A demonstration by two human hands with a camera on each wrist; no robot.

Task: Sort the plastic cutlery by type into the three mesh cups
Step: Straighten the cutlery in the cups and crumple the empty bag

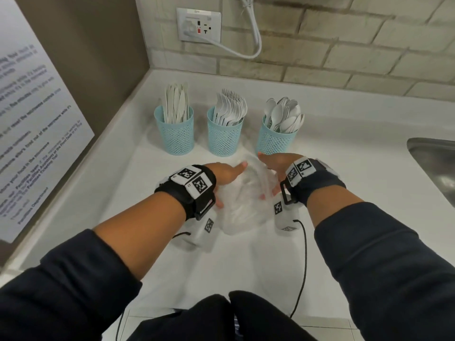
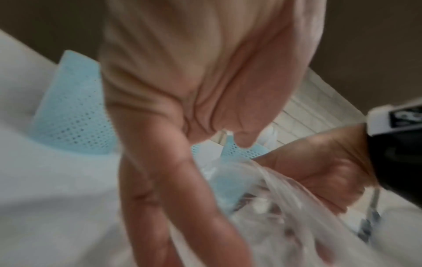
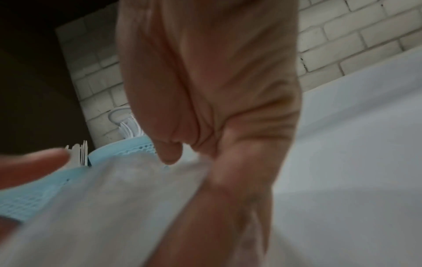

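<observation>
Both hands are down on the clear, crinkled plastic bag [image 1: 242, 205], which lies on the white countertop [image 1: 344, 153] just in front of the three pale-blue mesh cups. The left hand [image 1: 225, 175] is at the bag's left side, thumb stretched toward the cups, its fingers [image 2: 173, 207] long and nearly straight along the film. Whether they pinch it I cannot tell — the wrist view is blurred. The right hand [image 1: 274, 166] takes the bag's right edge, with film gathered against its fingers [image 3: 228, 207]; whether they close round it is too smeared to call.

The cutlery looks already sorted. White plastic knives [image 1: 176, 104] stand in the left cup [image 1: 176, 136], white forks [image 1: 230, 108] in the middle cup [image 1: 225, 137] and white spoons [image 1: 283, 115] in the right cup [image 1: 274, 141]. A few pale pieces may remain inside the bag, though it is hard to be sure.

The risks, as I judge them: the bag lies very near the middle and right cups, so a quick lift or tug could drag film across a rim and tip a tall, top-heavy cup, mixing the types again. Thin film is slippery, too — anything left inside could slide out onto the countertop.

Behind the cups rises a pale brick-tile wall [image 1: 344, 45] with a white outlet [image 1: 199, 25] and a looping white cord [image 1: 253, 33]. Left of the cups a printed notice [image 1: 37, 119] hangs on a brown side wall, and well to their right is the corner of a steel sink [image 1: 435, 163].
</observation>
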